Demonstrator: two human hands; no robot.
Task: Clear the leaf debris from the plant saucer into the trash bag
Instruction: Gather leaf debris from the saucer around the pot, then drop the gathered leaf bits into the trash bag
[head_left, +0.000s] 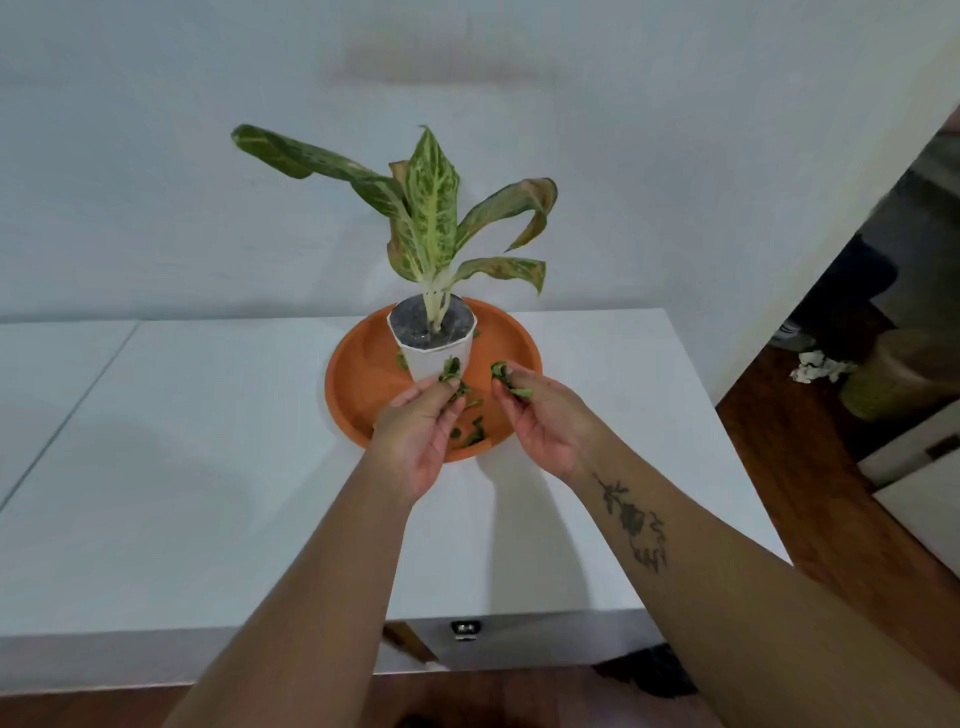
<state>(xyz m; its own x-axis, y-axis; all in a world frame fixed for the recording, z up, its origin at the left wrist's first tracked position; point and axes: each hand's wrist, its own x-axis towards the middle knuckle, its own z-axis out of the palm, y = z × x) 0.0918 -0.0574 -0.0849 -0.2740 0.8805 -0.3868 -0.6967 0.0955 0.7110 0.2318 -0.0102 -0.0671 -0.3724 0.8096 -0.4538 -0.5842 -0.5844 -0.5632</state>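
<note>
Saucer (358, 374) sits near the table (208, 467)'s right edge, bare top leftward; left hand (421, 431) and right hand (545, 426) each pinch leaf scraps (451, 370), loose debris (472, 434) lying between them.

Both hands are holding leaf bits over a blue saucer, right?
No, the saucer is orange, not blue, as the head view shows. The left hand and right hand do each pinch leaf bits over it.
</note>
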